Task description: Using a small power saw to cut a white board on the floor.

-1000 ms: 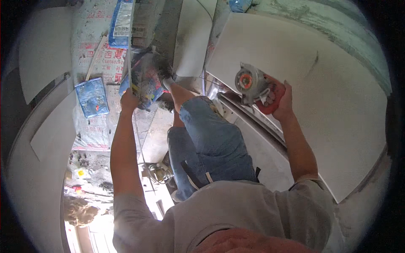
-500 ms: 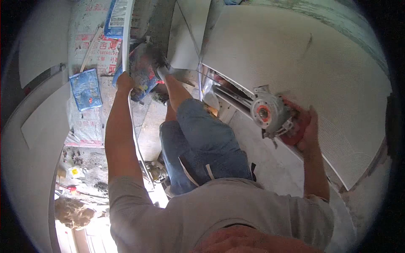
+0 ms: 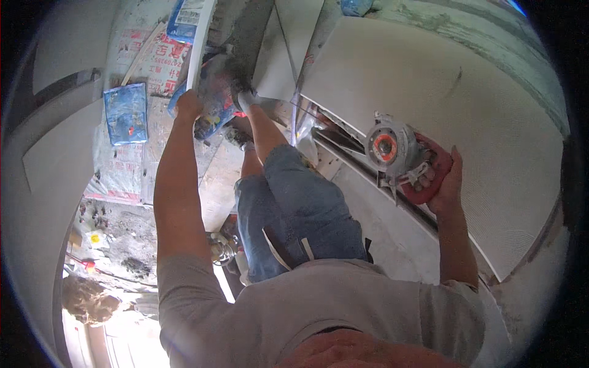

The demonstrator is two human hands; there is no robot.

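Observation:
My left hand [image 3: 189,105] is closed on a long, narrow white strip [image 3: 202,37], held upright in the picture beside a dark, stained pile [image 3: 215,107] with blue and red pieces. My right hand [image 3: 445,184] grips the red handle of a silver circular cutting tool [image 3: 392,147] with an orange ring at its centre. The tool hangs over the edge of a large white panel [image 3: 485,116] on the right, above dark metal rails [image 3: 343,153]. Below my bare legs and denim shorts, a metal machine [image 3: 221,248] is partly hidden at floor level.
A blue bag [image 3: 126,113] lies on printed sheeting left of me, near a thin wooden stick [image 3: 141,55] and another blue bag [image 3: 185,21]. More white panels stand at far left [image 3: 58,153] and top centre [image 3: 270,61]. Rubble and debris [image 3: 107,251] cover the lower-left floor.
The cutting tool in my right hand has moved right and down. My left hand has shifted upward in the picture, still gripping the white strip.

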